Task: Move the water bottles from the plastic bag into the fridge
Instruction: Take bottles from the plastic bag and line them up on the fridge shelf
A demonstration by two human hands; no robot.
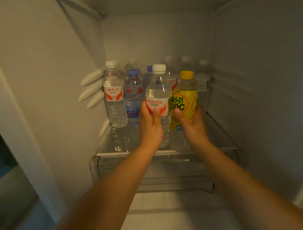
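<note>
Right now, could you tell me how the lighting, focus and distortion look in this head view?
Head view: dim, warm light with a yellowish cast; wide-angle bending on the fridge walls; the water bottle in the left hand and the yellow bottle in the right hand read sharply; the back-row bottles are soft and murky.

Glass fridge shelf, upright water bottles crowded along its back

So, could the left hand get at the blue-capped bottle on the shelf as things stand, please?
Probably not yet. The left hand grips the white-capped bottle, so its grip is taken. The blue-capped bottle stands just left of it at the front of the glass shelf, with nothing before it.
</note>
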